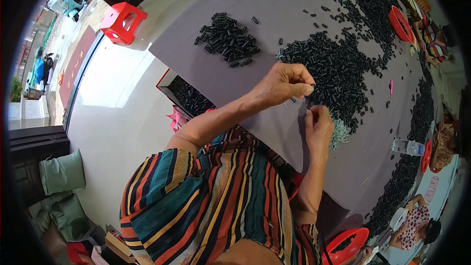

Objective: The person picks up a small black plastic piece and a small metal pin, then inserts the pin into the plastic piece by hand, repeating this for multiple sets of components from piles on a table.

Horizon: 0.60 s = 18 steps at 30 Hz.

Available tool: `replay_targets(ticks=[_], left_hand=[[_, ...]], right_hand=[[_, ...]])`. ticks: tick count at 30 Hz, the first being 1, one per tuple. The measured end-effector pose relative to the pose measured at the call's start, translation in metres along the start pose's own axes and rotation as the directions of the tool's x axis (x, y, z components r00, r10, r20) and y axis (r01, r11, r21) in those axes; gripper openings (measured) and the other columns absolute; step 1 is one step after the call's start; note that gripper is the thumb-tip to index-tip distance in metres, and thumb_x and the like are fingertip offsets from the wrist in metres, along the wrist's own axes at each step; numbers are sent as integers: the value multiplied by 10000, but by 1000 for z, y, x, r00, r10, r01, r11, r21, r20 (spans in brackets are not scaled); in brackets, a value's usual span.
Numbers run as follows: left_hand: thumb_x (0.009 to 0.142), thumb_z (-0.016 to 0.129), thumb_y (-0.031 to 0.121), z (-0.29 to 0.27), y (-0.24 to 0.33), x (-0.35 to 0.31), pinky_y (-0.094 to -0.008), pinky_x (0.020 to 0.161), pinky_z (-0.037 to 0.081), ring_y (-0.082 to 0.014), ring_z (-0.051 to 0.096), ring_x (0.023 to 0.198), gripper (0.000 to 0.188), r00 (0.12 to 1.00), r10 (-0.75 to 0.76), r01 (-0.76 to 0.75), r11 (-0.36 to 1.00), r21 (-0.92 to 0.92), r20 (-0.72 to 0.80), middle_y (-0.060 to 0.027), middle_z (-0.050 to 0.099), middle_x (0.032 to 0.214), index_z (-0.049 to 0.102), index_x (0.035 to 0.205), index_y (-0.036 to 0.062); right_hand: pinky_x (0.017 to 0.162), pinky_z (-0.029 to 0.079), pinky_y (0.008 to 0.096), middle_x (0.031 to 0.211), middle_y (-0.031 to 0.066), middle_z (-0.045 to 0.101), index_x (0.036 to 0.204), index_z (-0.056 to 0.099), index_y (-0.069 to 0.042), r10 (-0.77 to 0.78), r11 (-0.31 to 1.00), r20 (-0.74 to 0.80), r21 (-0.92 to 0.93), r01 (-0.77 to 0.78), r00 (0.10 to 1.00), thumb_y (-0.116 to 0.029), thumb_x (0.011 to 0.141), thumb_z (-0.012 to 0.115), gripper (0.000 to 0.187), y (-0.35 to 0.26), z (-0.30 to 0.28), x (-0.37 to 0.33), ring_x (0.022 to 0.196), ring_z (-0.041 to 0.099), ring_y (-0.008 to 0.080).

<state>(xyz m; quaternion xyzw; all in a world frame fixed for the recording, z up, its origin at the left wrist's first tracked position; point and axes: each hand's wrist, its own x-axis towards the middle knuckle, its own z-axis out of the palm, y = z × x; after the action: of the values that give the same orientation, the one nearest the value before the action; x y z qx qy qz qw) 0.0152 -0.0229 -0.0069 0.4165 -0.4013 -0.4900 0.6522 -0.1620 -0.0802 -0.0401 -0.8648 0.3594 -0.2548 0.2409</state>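
Observation:
My left hand is closed in a pinch, thumb against forefinger, on a small black tube-shaped piece. Just below it, my right hand also has its fingers pinched together; what they hold is too small to make out. The two sets of fingertips are close but apart, above the near edge of a big heap of black tube-shaped pieces. Beside my right hand lies a pile of small pale green-grey parts. A smaller heap of black pieces sits farther left on the grey-covered table.
An open box of black pieces stands below the table's left edge. A red stool is on the floor beyond. Along the right lie more black pieces, a clear bottle, red basins and other people. Green sacks rest lower left.

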Motion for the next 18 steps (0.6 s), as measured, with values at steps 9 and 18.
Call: replay_targets(ticks=[9, 18], left_hand=[[804, 616, 95, 16, -17, -3, -215, 610, 424, -61, 524, 671, 97, 995, -76, 68, 989, 129, 61, 1, 571, 723, 590, 843, 10], [792, 615, 79, 26, -16, -10, -217, 611, 417, -55, 515, 669, 100, 988, -89, 54, 965, 258, 123, -12, 583, 728, 590, 848, 0]], right_hand=[[661, 482, 243, 902, 57, 502, 913, 532, 22, 92, 610, -55, 792, -13, 994, -2, 839, 558, 82, 3, -20, 1, 715, 516, 92], [642, 475, 239, 889, 72, 507, 904, 542, 19, 28, 594, -93, 802, 58, 995, -54, 858, 555, 87, 0, -24, 0, 700, 528, 111]])
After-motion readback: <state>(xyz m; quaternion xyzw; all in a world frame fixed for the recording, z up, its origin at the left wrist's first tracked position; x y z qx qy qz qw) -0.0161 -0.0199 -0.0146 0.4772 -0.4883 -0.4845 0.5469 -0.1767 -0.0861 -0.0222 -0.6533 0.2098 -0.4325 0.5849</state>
